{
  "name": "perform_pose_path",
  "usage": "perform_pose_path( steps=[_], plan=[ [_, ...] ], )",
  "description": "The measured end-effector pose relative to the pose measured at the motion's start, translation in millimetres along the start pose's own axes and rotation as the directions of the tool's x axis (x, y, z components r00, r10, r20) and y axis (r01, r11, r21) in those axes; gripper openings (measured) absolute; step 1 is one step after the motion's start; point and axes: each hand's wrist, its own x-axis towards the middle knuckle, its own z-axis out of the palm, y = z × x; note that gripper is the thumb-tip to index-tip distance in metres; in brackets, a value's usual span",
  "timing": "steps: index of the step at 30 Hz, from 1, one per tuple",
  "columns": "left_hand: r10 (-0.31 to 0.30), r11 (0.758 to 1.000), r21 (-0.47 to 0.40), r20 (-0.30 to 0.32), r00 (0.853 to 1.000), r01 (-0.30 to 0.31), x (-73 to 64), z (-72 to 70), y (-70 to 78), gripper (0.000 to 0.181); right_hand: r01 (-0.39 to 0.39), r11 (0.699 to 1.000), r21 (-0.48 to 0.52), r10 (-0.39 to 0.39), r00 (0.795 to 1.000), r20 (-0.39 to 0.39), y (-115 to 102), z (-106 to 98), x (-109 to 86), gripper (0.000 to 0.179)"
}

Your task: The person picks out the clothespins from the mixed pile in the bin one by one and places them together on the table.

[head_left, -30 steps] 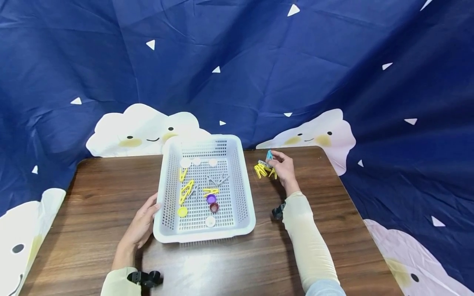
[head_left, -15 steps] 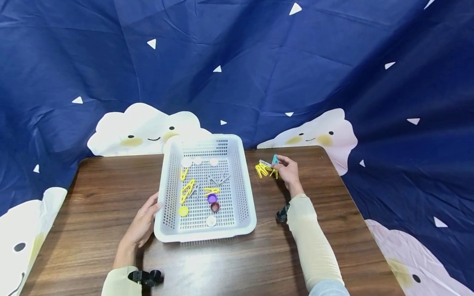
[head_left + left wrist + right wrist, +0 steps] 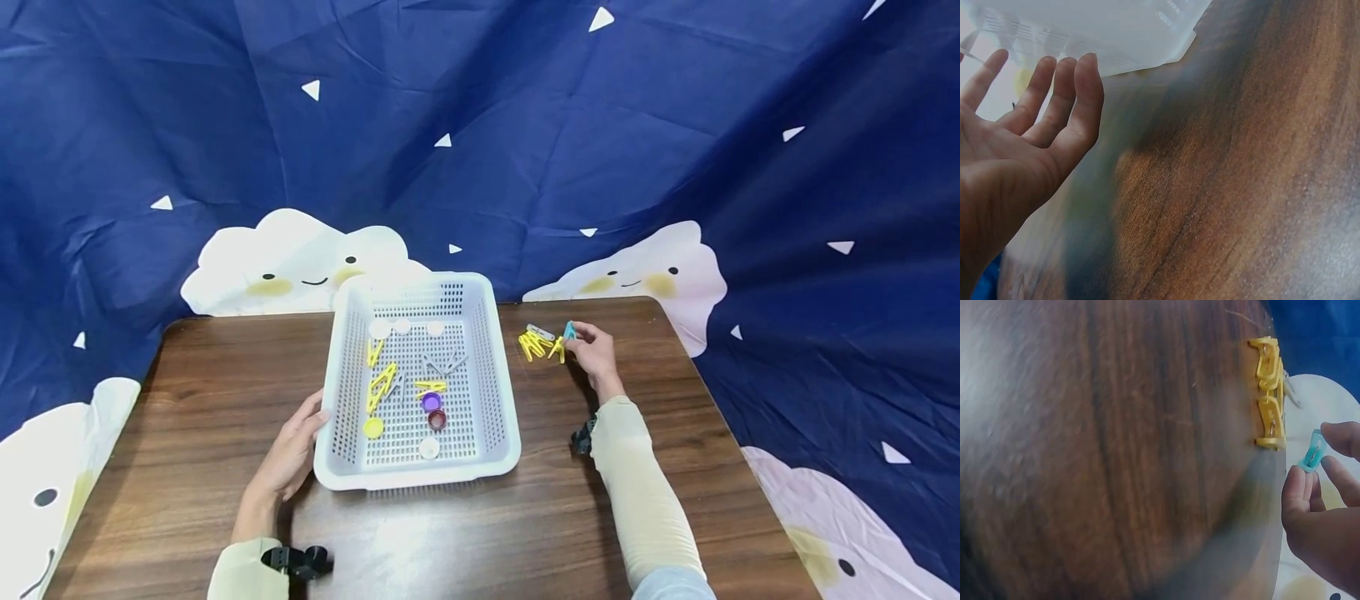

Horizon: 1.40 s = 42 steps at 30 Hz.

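My right hand (image 3: 596, 357) pinches a light blue clothespin (image 3: 570, 330) between thumb and fingertips, at the right of a small pile on the table. The right wrist view shows this same clothespin (image 3: 1312, 452) held at its ends, its metal spring visible. Just left of the hand lie yellow clothespins (image 3: 532, 344) and a grey clothespin (image 3: 540, 332). My left hand (image 3: 288, 450) holds the left side of a white plastic basket (image 3: 416, 482), thumb over the rim. In the left wrist view, the other fingertips (image 3: 1088, 62) meet the basket's outer wall.
Inside the basket lie yellow clothespins (image 3: 381, 387), grey clothespins (image 3: 446, 364), a purple cap (image 3: 431, 402), a dark red cap (image 3: 437, 419), a yellow cap (image 3: 373, 428) and several white caps (image 3: 430, 448). A blue cloud-print curtain (image 3: 480, 125) hangs behind the wooden table (image 3: 450, 542).
My right hand has moved right and slightly nearer with the light blue clothespin, away from the pile, uncovering the grey clothespin. The left hand and basket stay in place.
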Motion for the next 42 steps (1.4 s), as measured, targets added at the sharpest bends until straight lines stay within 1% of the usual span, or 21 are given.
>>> perform_pose_path(
  steps=[6,12,16,22,26,29,35,42],
  plan=[
    [-0.016,1.0,0.006,-0.008,1.0,0.016,1.0,0.0,2.5,0.061,-0.01,0.999,-0.041,0.01,1.0,-0.015,5.9,-2.4,-1.4,0.049],
    [-0.013,1.0,-0.013,-0.009,1.0,0.013,0.6,0.3,1.9,0.06,-0.015,0.998,-0.062,0.015,1.0,-0.013,14.4,-4.8,-0.8,0.048],
    [-0.006,1.0,-0.013,-0.006,1.0,0.006,1.6,-0.1,2.4,0.06,-0.01,0.997,-0.077,0.01,1.0,-0.005,13.6,-5.4,-1.4,0.049],
    [-0.02,1.0,-0.013,-0.018,1.0,0.02,1.9,0.5,2.1,0.061,-0.008,0.995,-0.098,0.007,1.0,-0.007,11.9,-3.4,-3.6,0.049],
    [-0.029,0.999,-0.015,-0.019,0.999,0.028,1.0,0.7,1.0,0.061,-0.027,0.994,-0.105,0.027,1.0,-0.005,13.6,-2.5,-3.3,0.048],
    [-0.031,0.999,-0.015,-0.017,0.999,0.03,0.7,0.9,0.5,0.061,-0.042,0.993,-0.113,0.041,0.999,-0.013,15.5,-2.3,-2.2,0.048],
    [-0.028,1.0,-0.012,-0.021,0.999,0.028,0.3,1.2,0.4,0.061,-0.043,0.992,-0.115,0.04,0.999,-0.034,16.0,-1.3,-3.8,0.046],
    [-0.029,1.0,-0.009,-0.023,0.999,0.029,0.1,1.0,0.4,0.06,-0.012,0.989,-0.144,-0.001,0.996,-0.086,13.7,0.7,-5.9,0.041]
  ],
)
